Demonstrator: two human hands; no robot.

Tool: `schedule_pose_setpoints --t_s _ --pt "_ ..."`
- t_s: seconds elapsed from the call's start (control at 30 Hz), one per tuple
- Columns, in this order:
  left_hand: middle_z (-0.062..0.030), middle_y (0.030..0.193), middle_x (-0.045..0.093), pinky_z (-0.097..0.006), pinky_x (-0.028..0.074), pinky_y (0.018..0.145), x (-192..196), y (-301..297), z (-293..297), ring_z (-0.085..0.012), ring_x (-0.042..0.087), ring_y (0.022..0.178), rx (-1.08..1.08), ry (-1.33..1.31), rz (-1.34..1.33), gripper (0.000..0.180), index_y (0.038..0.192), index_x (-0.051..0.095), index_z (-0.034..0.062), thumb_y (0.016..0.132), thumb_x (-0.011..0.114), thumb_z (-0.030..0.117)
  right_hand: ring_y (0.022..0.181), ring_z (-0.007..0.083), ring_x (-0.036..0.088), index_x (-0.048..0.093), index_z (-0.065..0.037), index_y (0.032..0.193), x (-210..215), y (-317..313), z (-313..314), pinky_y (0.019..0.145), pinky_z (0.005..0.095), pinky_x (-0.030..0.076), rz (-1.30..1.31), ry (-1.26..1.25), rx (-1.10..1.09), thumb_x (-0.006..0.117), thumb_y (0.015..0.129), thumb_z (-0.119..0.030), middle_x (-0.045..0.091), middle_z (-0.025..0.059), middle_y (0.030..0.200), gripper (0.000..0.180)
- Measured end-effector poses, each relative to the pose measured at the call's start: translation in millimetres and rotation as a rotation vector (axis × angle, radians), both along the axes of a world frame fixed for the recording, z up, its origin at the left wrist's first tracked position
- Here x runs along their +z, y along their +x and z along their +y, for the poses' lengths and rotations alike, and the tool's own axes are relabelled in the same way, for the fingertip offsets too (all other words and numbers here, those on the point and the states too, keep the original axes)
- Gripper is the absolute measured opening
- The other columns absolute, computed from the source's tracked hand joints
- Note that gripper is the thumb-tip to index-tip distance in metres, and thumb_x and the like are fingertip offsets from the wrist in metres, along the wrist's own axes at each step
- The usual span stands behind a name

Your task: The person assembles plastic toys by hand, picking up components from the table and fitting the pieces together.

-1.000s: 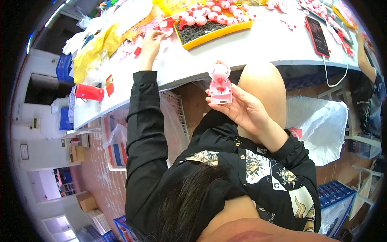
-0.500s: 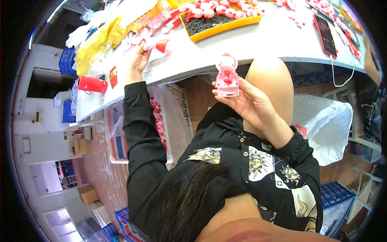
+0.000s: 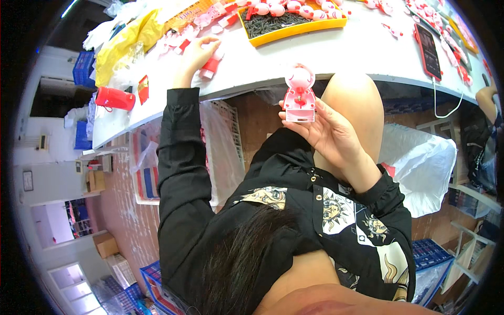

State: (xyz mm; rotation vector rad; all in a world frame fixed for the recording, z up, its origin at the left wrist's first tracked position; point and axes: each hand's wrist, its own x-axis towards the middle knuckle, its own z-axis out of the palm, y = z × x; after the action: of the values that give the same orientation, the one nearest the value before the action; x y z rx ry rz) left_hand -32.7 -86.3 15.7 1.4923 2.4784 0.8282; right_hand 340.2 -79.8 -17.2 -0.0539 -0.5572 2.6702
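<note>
My right hand [image 3: 336, 131] grips a pink-and-white plastic toy shell [image 3: 300, 97], upright above my lap. It has a round, translucent pink head, and its open lower body shows small red parts inside. Over the table, my left hand [image 3: 197, 56] has its fingers bent together among loose pieces; whatever lies between the fingertips is too small or hidden to name. Right beside it rests a pink-and-red plastic part [image 3: 210, 67]. More pink and red parts [image 3: 178, 42] are heaped just beyond that hand.
A yellow-rimmed tray [image 3: 294, 32] holds dark small pieces and round pink-white heads. A red phone [image 3: 428, 52] with a white cable lies at the right. On the left are a red bottle [image 3: 114, 98] and yellow bag [image 3: 128, 44]. A lined crate [image 3: 226, 142] stands beneath the table.
My left hand has shifted a little right and its fingers have turned toward the table. The pink-and-red part beside it now sits lower. My right hand still holds the toy shell.
</note>
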Motion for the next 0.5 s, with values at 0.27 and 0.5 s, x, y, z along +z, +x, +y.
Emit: schedule_pose_setpoints --t_s 0.27,0.5 --pt "-0.0205 0.096 0.065 -0.04 0.05 0.079 -16 55 -60 -0.0368 0.063 0.092 0.127 0.193 0.349 0.034 0.106 0.067 0.0101 0.082 0.064 0.035 0.121 0.0346 0.048 0.032 0.002 0.135 2 3 1 0.107 0.0434 0.037 0.119 -0.051 0.007 0.051 0.095 -0.017 0.048 0.0197 0.128 0.048" --pt "-0.0181 0.1 0.066 -0.036 0.05 0.081 -34 59 -69 -0.03 0.065 0.091 0.116 0.269 0.188 0.037 0.113 0.064 0.0108 0.079 0.071 0.023 0.122 0.033 0.047 0.033 0.001 0.134 6 2 1 0.106 0.0421 0.038 0.101 -0.006 -0.011 0.053 0.094 -0.014 0.049 0.0172 0.127 0.047"
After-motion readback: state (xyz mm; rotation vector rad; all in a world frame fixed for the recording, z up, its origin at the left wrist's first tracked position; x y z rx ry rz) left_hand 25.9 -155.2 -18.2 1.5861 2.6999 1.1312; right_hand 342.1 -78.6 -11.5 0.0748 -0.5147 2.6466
